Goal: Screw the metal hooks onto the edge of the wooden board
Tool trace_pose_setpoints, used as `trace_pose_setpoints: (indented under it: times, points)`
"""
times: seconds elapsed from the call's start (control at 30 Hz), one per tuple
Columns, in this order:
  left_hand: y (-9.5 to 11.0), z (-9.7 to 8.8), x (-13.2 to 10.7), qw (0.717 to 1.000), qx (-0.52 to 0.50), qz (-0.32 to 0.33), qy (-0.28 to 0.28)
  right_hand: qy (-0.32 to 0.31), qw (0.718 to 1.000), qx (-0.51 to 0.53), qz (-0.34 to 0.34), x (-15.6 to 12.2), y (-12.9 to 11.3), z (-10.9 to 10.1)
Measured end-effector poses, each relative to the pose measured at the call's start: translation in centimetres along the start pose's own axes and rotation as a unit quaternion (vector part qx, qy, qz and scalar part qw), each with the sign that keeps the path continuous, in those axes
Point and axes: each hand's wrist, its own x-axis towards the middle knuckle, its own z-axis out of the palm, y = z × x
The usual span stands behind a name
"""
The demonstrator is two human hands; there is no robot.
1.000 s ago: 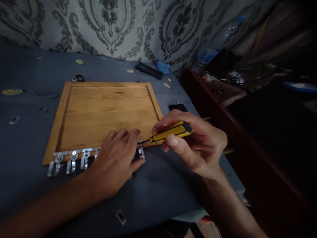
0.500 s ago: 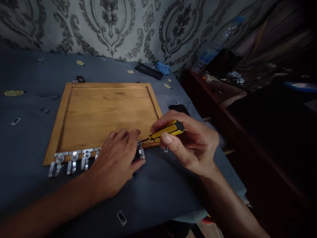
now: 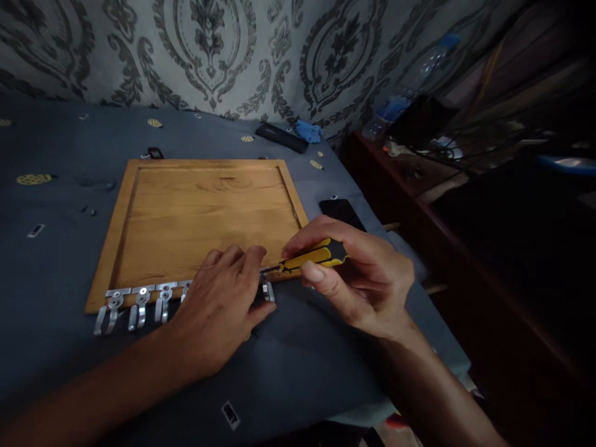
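A framed wooden board [image 3: 209, 217] lies on a blue cloth. Along its near edge runs a metal hook rail [image 3: 144, 290] with several silver double hooks. My left hand [image 3: 223, 304] is closed over the rail and board edge, its fingers on top and its thumb low beside the right-hand hook [image 3: 267, 288]; it hides the middle of the rail. In my right hand [image 3: 358, 273] a yellow and black screwdriver [image 3: 314, 256] is gripped by the handle between thumb and fingers. Its shaft points left to the rail's right end, where the tip is hidden by my left fingers.
Beyond the board lie a black case [image 3: 282, 138] and a crumpled blue cloth [image 3: 308, 131]. A dark phone [image 3: 342, 213] rests right of the board. At the far right, a plastic bottle [image 3: 391, 110] stands on a reddish-brown wooden surface [image 3: 410, 177] with cables and clutter.
The screwdriver handle has turned slightly in my right hand, its tip still at the rail. My left hand keeps its place on the board edge. The whole view has shifted a little.
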Motion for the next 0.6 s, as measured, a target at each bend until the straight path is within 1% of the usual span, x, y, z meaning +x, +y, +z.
trace_pose_setpoints:
  times: [0.13,0.33,0.4,0.53,0.6]
  points:
    - [0.0,0.0,0.0,1.000,-0.001,-0.001,0.002,-0.009,1.000,0.003,0.007,0.1,0.0,-0.1]
    - [0.0,0.1,0.0,1.000,-0.009,0.010,0.012,0.007,0.999,0.003,0.049,0.1,0.0,0.4]
    - [0.0,0.2,0.0,1.000,-0.010,0.012,0.013,0.014,0.999,-0.008,0.046,0.0,0.1,0.7]
    - [-0.1,0.3,0.0,1.000,-0.012,0.017,0.015,0.027,0.999,-0.025,0.016,0.1,0.1,1.0]
    - [-0.2,0.3,0.0,1.000,-0.011,0.016,0.015,0.036,0.999,-0.028,0.017,0.1,0.2,1.0]
